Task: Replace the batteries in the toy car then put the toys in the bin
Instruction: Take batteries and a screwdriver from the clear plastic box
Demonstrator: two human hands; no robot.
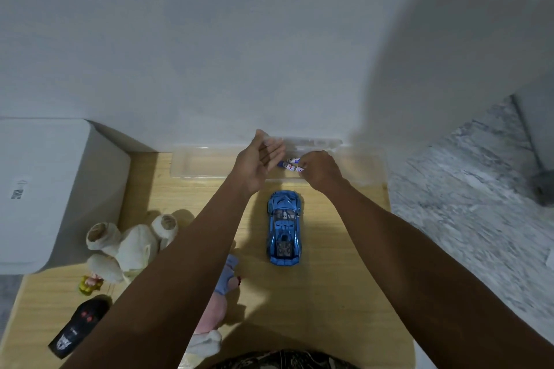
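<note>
While the right hand (319, 171) pinches small cylindrical batteries (291, 165) over a clear plastic tray (204, 165) at frame centre, the left hand (260, 162) hovers spread, above a glossy blue toy car (284, 231).

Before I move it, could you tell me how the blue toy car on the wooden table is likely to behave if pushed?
The blue toy car stands upright on the smooth wooden table, so a push along its length would probably roll it. Its glossy shell looks rigid, not floppy. It seems small enough for one hand, likely light, though batteries could add weight.
</note>
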